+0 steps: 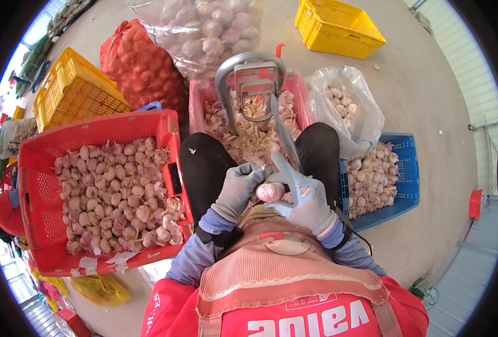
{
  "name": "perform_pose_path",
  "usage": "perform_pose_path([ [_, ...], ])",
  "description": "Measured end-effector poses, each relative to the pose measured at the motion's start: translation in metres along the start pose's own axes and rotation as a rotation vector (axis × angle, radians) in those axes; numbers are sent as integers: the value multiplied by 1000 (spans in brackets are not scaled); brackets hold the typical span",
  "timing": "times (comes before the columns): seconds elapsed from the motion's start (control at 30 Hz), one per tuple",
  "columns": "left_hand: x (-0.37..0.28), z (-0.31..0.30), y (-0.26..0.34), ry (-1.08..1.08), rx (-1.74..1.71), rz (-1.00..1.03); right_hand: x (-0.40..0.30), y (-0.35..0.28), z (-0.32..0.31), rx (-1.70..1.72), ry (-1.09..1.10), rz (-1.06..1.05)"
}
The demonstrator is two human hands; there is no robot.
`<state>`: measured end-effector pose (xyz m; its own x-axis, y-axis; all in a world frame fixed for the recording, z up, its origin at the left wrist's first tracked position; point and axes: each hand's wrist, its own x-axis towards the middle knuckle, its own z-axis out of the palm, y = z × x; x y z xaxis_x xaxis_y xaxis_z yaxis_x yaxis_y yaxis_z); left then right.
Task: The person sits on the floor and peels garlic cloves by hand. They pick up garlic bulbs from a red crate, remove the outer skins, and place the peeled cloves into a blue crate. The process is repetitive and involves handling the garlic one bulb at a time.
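A purple-striped garlic bulb (pixel 270 192) sits between my gloved hands, low over my lap. My right hand (pixel 305 198) holds it, with the thumb below and the forefinger stretched out above. The blue coating of that glove is worn at the back. My left hand (pixel 239 189) is beside the bulb, its fingertips drawn together just above it; whether they pinch a bit of skin I cannot tell. Ahead of my hands stands a grey metal cutting device (pixel 251 90) with a rounded frame. A long curved metal strip (pixel 286 132) runs down from it towards my right hand.
Garlic skins fill a pink lined crate (pixel 198 105) between my knees. A red crate (pixel 101 126) of bulbs is at left, a blue crate (pixel 407 181) of bulbs at right. Around stand a clear bag (pixel 367 113), a red net sack (pixel 143 67) and yellow crates (pixel 337 40) (pixel 78 92).
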<state>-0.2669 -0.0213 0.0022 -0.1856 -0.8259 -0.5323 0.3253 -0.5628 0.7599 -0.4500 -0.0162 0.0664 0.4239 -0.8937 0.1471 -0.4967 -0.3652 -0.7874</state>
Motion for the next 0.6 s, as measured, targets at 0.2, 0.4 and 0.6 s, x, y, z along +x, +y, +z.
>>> perform_pose_path([
  [0.2,2,-39,17,421,-33,354,27,36,-62,-230,414,-52],
  [0.4,-42,-230,71,1091,297,852,60,74,-130,-609,460,352],
  [0.6,-94,-314,68,818,986,48,40,87,-84,-71,462,134],
])
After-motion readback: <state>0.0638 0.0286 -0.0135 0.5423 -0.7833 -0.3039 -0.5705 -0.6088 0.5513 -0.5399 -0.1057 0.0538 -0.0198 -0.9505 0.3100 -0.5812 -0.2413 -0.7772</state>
